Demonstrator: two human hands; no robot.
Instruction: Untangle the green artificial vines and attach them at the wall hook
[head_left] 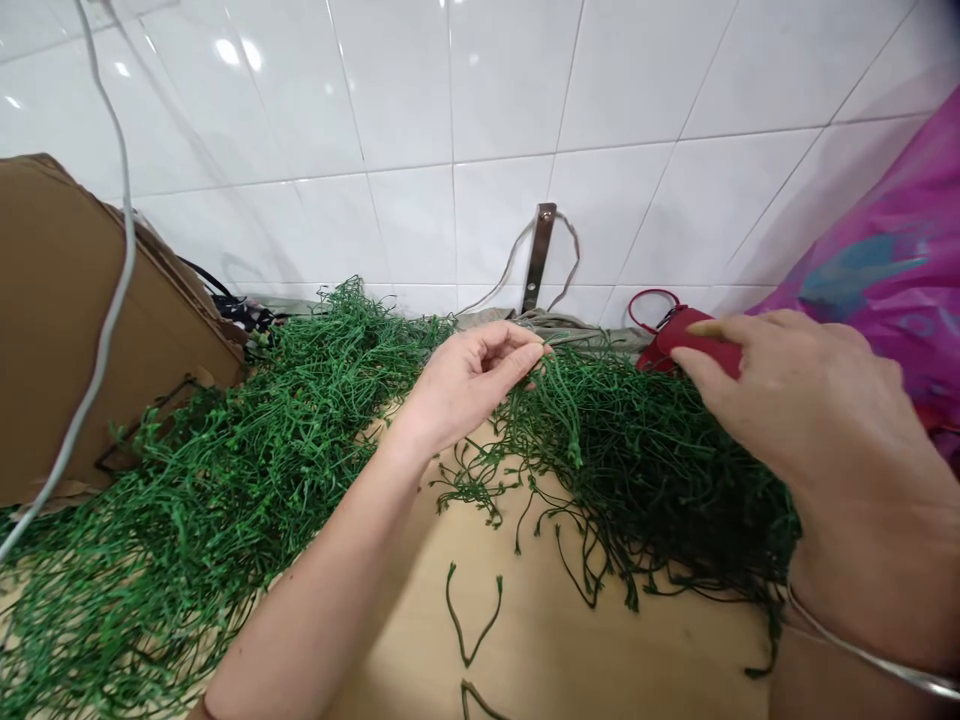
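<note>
My left hand (480, 375) is closed in a pinch over the middle of the table. Its thumb and fingertips hold thin green plastic stems (562, 405), which hang down in front of the right-hand heap. My right hand (817, 400) hovers above the right side of that heap of dark green stems (660, 480), palm down. Its thumb and index finger are apart with no stem visible between them; its other fingers are mostly hidden. Behind those fingertips lies a red pouch (679, 335) with a loop strap. A forked green stem (472, 620) lies alone on the table near me.
A larger heap of green stems (247, 500) covers the left side of the wooden table (420, 640). A cardboard box (67, 330) stands at the left, crossed by a white cable (112, 330). White tiles (405, 100) rise behind. A pink plastic bag (892, 260) bulges at the right.
</note>
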